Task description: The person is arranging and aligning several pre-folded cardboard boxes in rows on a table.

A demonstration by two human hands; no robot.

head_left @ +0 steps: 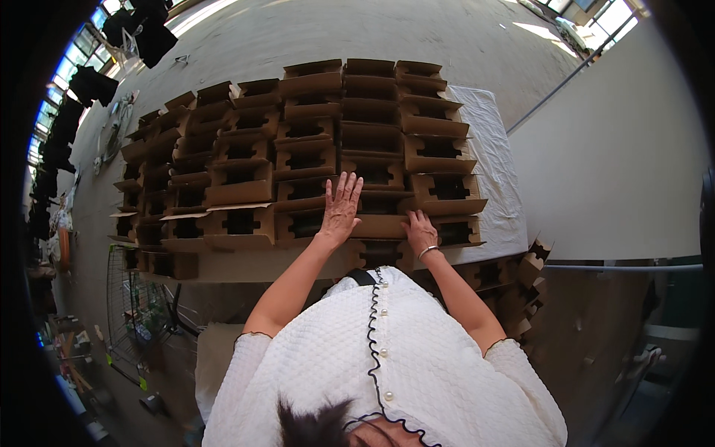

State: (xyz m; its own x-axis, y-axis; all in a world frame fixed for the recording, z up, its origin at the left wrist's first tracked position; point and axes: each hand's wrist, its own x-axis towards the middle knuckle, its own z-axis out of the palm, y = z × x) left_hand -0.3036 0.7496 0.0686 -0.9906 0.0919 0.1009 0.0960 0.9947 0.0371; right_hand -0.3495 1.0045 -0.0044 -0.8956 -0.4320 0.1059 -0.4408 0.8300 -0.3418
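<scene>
Rows of open brown cardboard boxes with notched cut-outs cover the table in front of me. My left hand (342, 210) lies flat with its fingers stretched forward, at the left end of one cardboard box (381, 226) in the near middle. At that box's right end is my right hand (421, 232), its fingers bent over the edge and a bracelet on the wrist. Just nearer to my body sits another box (378, 255) with dark cut-outs. Dark gaps show inside the boxes, and their contents are hard to make out.
A white cloth (488, 149) covers the table's right side. More cardboard boxes (514, 287) are piled low at the right, below a large pale panel (611, 164). A wire cart (138, 313) stands at the lower left. Dark items hang by the windows (71, 67).
</scene>
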